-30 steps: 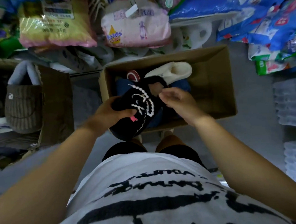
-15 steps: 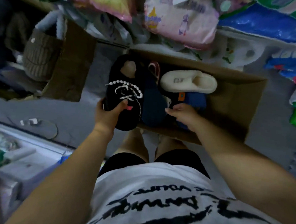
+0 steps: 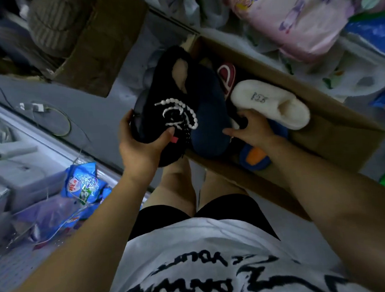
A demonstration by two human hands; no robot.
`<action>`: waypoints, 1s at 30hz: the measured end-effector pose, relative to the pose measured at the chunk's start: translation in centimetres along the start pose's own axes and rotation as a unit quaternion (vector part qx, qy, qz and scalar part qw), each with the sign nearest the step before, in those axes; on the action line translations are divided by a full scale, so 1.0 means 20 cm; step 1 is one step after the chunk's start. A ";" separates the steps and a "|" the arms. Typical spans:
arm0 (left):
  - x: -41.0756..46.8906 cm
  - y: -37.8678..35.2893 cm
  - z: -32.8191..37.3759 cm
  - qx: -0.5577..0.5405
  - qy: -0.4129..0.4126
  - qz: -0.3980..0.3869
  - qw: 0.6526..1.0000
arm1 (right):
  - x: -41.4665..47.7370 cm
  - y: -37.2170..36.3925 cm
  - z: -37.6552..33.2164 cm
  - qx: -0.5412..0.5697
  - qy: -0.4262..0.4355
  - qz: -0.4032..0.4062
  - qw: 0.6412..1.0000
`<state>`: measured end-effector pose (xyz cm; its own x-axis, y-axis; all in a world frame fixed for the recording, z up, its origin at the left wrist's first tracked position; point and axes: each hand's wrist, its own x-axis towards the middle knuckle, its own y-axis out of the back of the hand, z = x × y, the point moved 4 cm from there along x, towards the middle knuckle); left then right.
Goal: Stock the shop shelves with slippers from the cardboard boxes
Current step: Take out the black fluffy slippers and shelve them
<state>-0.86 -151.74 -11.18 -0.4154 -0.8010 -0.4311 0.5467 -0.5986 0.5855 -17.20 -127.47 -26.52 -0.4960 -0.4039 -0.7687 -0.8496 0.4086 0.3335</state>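
Underfoot, floor (image 3: 98, 111): grey and bare-looking, dimly lit, with a thin cable loop (image 3: 59, 118) lying on it at the left.
Room: a cramped shop aisle, with packaged goods piled along the far side and a low pale shelf (image 3: 17, 158) at the left edge.
Slipper box (image 3: 336, 135): an open cardboard box on the floor right in front of the person's legs, set at a slant. Slippers lie in its left half and its right half shows bare cardboard.
Second box (image 3: 102, 49): another open cardboard box on the floor at upper left, well apart from the first, with a grey ribbed slipper (image 3: 53, 23) in it.
Pink pack (image 3: 291, 13): a soft plastic bag of goods beyond the slipper box.
Blue packet (image 3: 82, 185): lies on the low shelf beside the left forearm.
Black slipper (image 3: 161, 107): fluffy, trimmed with white beads, held over the box's left edge.
Navy slipper (image 3: 210, 121): in the box, just beside the black one.
Cream slipper (image 3: 268, 104): lies on top of the others, sole up.
Blue and orange slipper (image 3: 255, 159): under the right wrist.
Red slipper (image 3: 227, 77): partly hidden at the far end.
Left hand (image 3: 141, 147): grips the black slipper's toe end, thumb on top.
Right hand (image 3: 254, 130): inside the box, fingers bent at the cream slipper's near end. Whether it grips anything cannot be told.
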 end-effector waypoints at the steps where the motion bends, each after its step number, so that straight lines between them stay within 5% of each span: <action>1: 0.00 0.00 -0.01 -0.002 0.001 -0.001 1.000 | 0.02 0.01 0.00 -0.011 0.006 -0.008 1.000; 11: -0.01 -0.03 -0.07 -0.003 0.021 -0.025 0.999 | 0.21 -0.04 -0.06 -0.103 -0.046 -0.217 0.970; 21: 0.00 -0.04 -0.05 -0.004 0.032 -0.049 0.998 | 0.06 0.09 0.03 -0.133 0.000 -0.156 0.979; 30: -0.05 -0.04 0.03 -0.037 0.042 -0.067 0.996 | -0.31 0.16 -0.07 -0.005 0.006 -0.155 0.988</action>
<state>-1.40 -150.45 -10.78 -0.4275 -0.7096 -0.5600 0.5437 -0.6968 0.4679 -17.18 -124.83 -19.82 -0.2145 -0.5179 -0.8281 -0.9624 0.2567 0.0887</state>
